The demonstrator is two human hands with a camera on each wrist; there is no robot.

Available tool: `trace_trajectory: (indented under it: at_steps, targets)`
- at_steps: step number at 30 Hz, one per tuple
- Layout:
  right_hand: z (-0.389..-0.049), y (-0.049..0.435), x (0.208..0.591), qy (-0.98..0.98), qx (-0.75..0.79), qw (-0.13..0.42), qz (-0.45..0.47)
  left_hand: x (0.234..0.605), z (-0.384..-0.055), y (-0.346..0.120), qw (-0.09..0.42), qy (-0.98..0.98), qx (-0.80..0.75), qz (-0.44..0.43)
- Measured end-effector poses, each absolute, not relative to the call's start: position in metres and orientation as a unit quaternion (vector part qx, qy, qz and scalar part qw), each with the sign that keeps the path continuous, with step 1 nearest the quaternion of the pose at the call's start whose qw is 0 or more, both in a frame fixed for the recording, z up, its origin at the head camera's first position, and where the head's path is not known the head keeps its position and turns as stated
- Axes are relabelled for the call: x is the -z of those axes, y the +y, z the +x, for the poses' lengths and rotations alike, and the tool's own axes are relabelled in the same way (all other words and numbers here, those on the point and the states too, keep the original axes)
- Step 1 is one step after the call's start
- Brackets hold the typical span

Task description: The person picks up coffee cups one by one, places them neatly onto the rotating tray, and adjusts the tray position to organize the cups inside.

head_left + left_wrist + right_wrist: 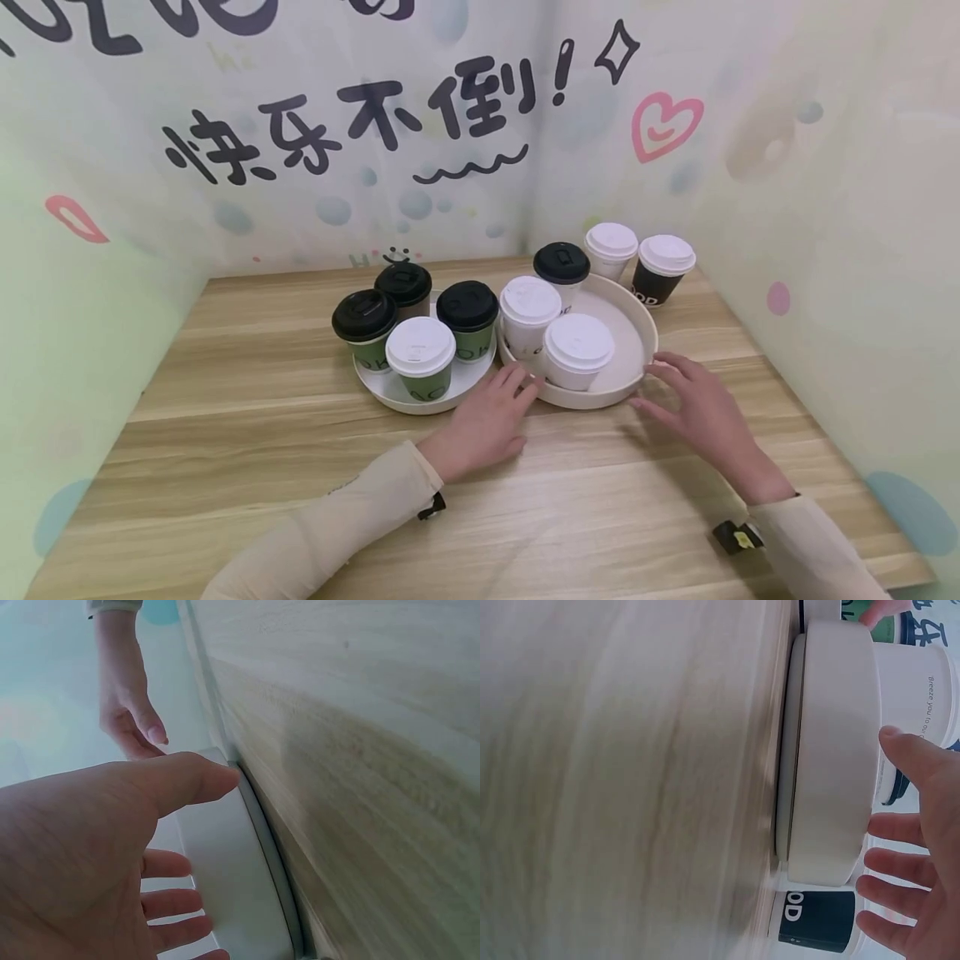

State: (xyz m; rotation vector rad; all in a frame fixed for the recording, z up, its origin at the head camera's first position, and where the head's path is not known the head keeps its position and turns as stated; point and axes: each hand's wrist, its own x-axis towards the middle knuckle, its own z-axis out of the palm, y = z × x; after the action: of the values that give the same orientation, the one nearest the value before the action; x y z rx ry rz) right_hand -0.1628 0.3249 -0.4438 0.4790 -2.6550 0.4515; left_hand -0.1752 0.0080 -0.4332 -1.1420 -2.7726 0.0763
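Observation:
A round cream tray (637,317) carries three paper cups: a white cup with a black lid (562,263) at the back, and two white-lidded cups, one (529,312) at the left and one (577,354) in front. My left hand (487,421) is at the tray's near left edge, fingers extended. At the right edge is my right hand (701,412), thumb and fingers spread. In the right wrist view, the right hand (930,825) is beside the tray wall (836,750); firm contact cannot be told. The left thumb (202,782) overlaps the tray side in the left wrist view.
On the left, a white round tray (405,407) holds several lidded cups, among them a green cup with a white lid (423,358). Behind the cream tray stand a white cup (610,250) and a black cup (662,271) on the wooden table (247,400). Printed cloth walls (465,217) enclose it.

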Motion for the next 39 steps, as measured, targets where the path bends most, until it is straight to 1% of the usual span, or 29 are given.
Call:
trace_trajectory:
  at_steps: [4,5,10,13,17,21,30,35,39]
  targets:
    - [-0.16,0.322,0.446,-0.95,-0.157,0.206,0.175,0.434,-0.174,0.006,0.048,-0.929,-0.014,-0.367]
    - [-0.159,0.321,0.446,-0.95,-0.155,0.208,0.176,0.434,-0.174,0.006,0.048,-0.928,-0.013,-0.368]
    - [-0.155,0.316,0.445,-0.95,-0.151,0.213,0.173,0.436,-0.17,0.007,0.083,-0.918,-0.021,-0.388]
    - [-0.153,0.311,0.444,-0.945,-0.151,0.225,0.184,0.437,-0.167,0.009,0.102,-0.909,-0.024,-0.404]
    - [-0.152,0.304,0.445,-0.932,-0.149,0.252,0.212,0.438,-0.161,0.014,0.105,-0.897,-0.02,-0.43]
    - [-0.15,0.295,0.447,-0.925,-0.151,0.263,0.228,0.437,-0.157,0.02,0.098,-0.887,-0.031,-0.45]
    - [-0.144,0.278,0.45,-0.927,-0.134,0.256,0.237,0.435,-0.155,0.027,0.081,-0.885,-0.056,-0.455]
    - [-0.144,0.277,0.445,-0.928,-0.117,0.242,0.258,0.438,-0.16,0.022,0.065,-0.891,-0.038,-0.447]
    - [-0.146,0.282,0.439,-0.932,-0.11,0.225,0.263,0.438,-0.166,0.017,0.066,-0.897,-0.028,-0.435]
